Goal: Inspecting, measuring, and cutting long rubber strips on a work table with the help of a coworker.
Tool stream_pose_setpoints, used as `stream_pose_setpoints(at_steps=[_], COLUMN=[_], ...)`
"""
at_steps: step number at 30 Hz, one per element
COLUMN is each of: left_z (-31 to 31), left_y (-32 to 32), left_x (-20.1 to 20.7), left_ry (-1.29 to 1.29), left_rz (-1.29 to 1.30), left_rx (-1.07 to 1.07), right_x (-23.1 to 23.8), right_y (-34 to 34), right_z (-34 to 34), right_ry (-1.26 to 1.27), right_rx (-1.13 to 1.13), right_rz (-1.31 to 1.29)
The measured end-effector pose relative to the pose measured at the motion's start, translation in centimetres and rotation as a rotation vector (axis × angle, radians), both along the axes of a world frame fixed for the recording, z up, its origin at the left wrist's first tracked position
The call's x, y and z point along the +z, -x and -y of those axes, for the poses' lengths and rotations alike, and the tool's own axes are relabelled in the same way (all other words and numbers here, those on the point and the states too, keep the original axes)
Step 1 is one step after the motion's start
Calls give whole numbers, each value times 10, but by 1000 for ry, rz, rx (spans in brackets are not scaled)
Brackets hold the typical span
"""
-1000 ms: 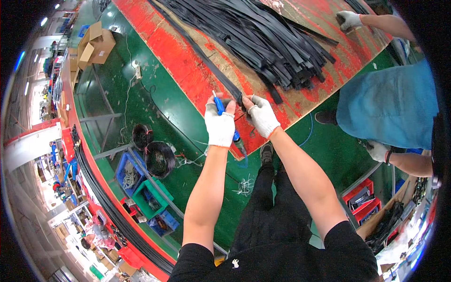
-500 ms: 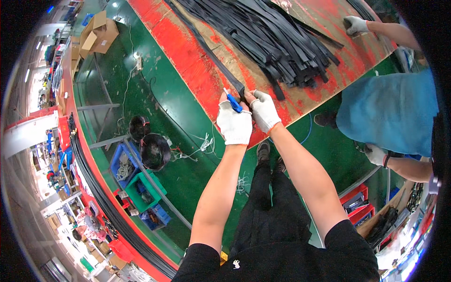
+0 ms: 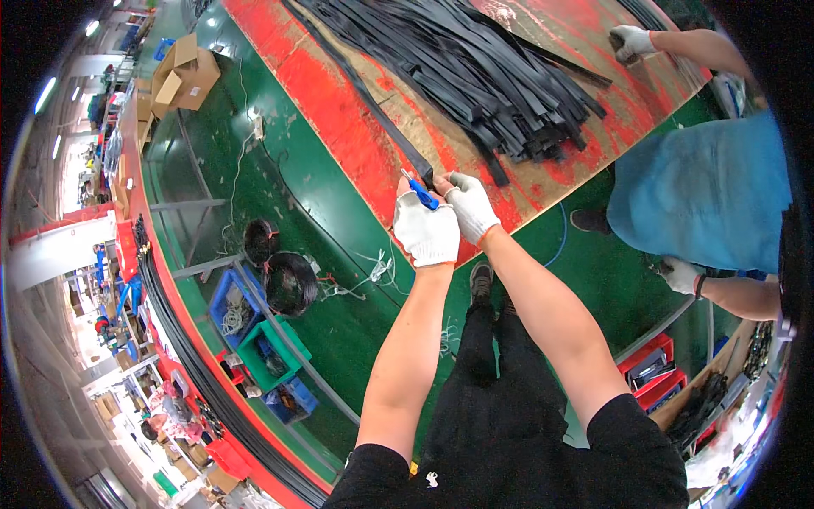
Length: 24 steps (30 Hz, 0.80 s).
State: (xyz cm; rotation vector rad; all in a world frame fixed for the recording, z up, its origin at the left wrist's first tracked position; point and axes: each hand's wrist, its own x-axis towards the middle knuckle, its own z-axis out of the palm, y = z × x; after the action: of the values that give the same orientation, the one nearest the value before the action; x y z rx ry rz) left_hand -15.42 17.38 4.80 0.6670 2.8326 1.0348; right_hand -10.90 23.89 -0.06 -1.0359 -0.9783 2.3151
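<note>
Both my hands wear white gloves with bare fingertips and meet at the near corner of a worn red table (image 3: 309,93). My left hand (image 3: 426,231) is closed around a small blue-handled tool (image 3: 423,194) with a thin pale tip; its exact kind is unclear. Close beside it, my right hand (image 3: 471,206) pinches the near end of a long flat black strip (image 3: 386,125). The strip runs away from me along the table's left side. My left fingertips also seem to touch its end, partly hidden by the tool. A thick pile of similar black strips (image 3: 509,93) lies farther right.
A co-worker's gloved hand (image 3: 636,42) rests on the table's far right, the other (image 3: 681,276) hangs near a blue apron (image 3: 699,191). Left on the green floor stand cable coils (image 3: 290,284), a green crate (image 3: 292,339), blue crates and a cardboard box (image 3: 191,81).
Both hands stay together at the strip's end, with the tool tilted slightly more to the left. The whole view has shifted a little.
</note>
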Motion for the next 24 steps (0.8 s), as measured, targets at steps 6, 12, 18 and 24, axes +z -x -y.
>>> stream_pose_setpoints(at_steps=[6, 12, 18, 24], left_z=[-4, 5, 9, 3], left_y=[-5, -3, -9, 5], left_x=[-1, 6, 0, -10], left_ry=[-115, -127, -19, 63], left_rz=[3, 40, -63, -47], left_rx=[-42, -50, -111, -28], right_x=[-19, -21, -91, -47], right_y=[-11, -148, -266, -256], right_z=[6, 89, 143, 146], right_ry=[-277, -895, -482, -345], right_rx=[-88, -238, 248, 242], right_rz=[91, 612, 586, 563])
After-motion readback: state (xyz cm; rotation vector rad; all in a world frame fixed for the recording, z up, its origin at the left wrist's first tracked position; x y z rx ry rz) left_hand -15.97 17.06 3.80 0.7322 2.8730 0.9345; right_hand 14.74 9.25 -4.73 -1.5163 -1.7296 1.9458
